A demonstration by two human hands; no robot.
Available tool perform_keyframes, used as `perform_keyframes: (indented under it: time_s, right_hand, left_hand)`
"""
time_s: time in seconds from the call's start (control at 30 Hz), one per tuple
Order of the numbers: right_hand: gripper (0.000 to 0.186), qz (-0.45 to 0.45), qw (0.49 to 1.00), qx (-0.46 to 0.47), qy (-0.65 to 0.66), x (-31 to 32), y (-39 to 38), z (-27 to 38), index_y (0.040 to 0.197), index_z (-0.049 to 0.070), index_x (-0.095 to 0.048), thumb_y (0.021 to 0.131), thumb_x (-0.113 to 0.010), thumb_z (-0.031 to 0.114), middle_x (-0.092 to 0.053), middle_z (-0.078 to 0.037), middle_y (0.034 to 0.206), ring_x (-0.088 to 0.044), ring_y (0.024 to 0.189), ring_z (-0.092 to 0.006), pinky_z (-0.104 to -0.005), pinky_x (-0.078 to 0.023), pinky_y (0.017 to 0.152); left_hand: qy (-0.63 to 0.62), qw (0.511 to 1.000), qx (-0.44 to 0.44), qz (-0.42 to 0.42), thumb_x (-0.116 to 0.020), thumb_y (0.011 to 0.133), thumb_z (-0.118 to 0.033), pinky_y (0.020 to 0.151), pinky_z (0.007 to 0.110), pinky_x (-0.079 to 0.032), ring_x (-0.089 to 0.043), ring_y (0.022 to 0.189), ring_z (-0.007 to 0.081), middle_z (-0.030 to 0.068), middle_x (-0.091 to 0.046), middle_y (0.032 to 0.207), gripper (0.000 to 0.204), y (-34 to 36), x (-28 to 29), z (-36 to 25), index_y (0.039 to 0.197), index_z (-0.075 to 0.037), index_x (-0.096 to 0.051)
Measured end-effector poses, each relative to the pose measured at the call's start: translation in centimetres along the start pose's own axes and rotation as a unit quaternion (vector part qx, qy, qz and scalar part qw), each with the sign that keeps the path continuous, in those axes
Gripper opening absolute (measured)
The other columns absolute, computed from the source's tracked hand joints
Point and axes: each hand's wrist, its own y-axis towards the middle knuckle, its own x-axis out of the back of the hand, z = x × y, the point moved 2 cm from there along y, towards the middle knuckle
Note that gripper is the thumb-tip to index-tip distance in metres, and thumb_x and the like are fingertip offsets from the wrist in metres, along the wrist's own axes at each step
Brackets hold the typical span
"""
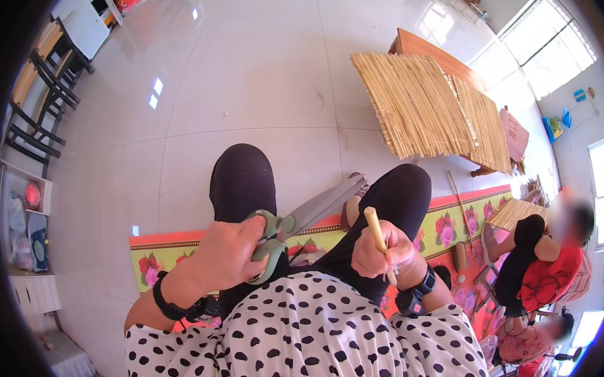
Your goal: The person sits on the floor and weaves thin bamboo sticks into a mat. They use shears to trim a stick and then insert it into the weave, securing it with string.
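My left hand (pixel 219 258) is closed round the green handles of a pair of scissors (pixel 318 205), with fingers through the loops. The scissors' grey blades point away and to the right, over the gap between my knees. In my right hand (pixel 384 251), fingers are wrapped round a short pale yellow stalk (pixel 374 227), held upright. Its cut upper end sticks out above the fist and a thin piece shows below, near some whitish strands too small to make out. The blades and the stalk are apart.
Straw-coloured stalk mats (pixel 420 106) lie over a wooden table (pixel 426 47) at the far right. Under my feet spreads a flowered mat (pixel 448 225), with a long stick (pixel 460 202) on it. To the right sits a person in red (pixel 554 277); black-framed chairs (pixel 47 90) stand at left.
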Motion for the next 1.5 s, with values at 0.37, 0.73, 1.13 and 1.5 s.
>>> perform_keyframes:
  time_s: [0.37,0.73,1.13,1.5]
  right_hand:
    - [0.014,-0.117,0.882,0.045,-0.454,-2.2,0.4,3.4,0.080,0.000,-0.064,0.086,-0.070,0.011,-0.059,-0.003,0.066,-0.049,0.054,-0.0123,-0.0253,-0.038,0.052]
    - [0.010,-0.151,0.705,0.105,-0.685,-2.3,0.7,3.1,0.082,0.002,-0.066,0.081,-0.070,0.011,-0.059,-0.007,0.065,-0.056,0.054,-0.0231,-0.0311,-0.042,0.050]
    - [0.013,-0.242,0.601,0.157,-0.745,-2.8,1.0,2.7,0.074,0.002,-0.061,0.074,-0.075,0.004,-0.050,-0.007,0.058,-0.049,0.048,-0.0233,-0.0325,-0.038,0.045]
    - [0.016,-0.241,0.484,0.236,-0.808,-3.4,1.8,2.5,0.077,0.003,-0.063,0.069,-0.076,0.002,-0.048,-0.004,0.058,-0.050,0.048,-0.0214,-0.0329,-0.040,0.043]
  left_hand:
    - [0.129,0.990,-0.026,-0.047,-0.078,0.063,-0.013,0.050,0.037,-0.044,-0.058,0.059,0.0268,0.0094,-0.054,0.076,0.042,-0.2,1.6,-0.9,0.092,-0.001,-0.051]
    - [0.149,0.987,-0.019,-0.049,-0.078,0.063,-0.010,0.047,0.036,-0.043,-0.056,0.054,0.0253,0.0075,-0.052,0.070,0.036,-0.6,1.6,-0.3,0.083,-0.003,-0.049]
    - [-0.072,0.989,0.119,-0.046,-0.073,0.074,-0.005,0.051,0.030,-0.047,-0.059,0.055,0.0201,0.0085,-0.060,0.074,0.032,-1.7,1.1,0.5,0.099,0.000,-0.054]
    - [-0.314,0.914,0.182,-0.179,-0.061,0.080,-0.002,0.067,0.026,-0.050,-0.054,0.081,0.0104,0.0073,-0.052,0.101,0.055,-1.2,1.2,4.5,0.131,-0.001,-0.041]
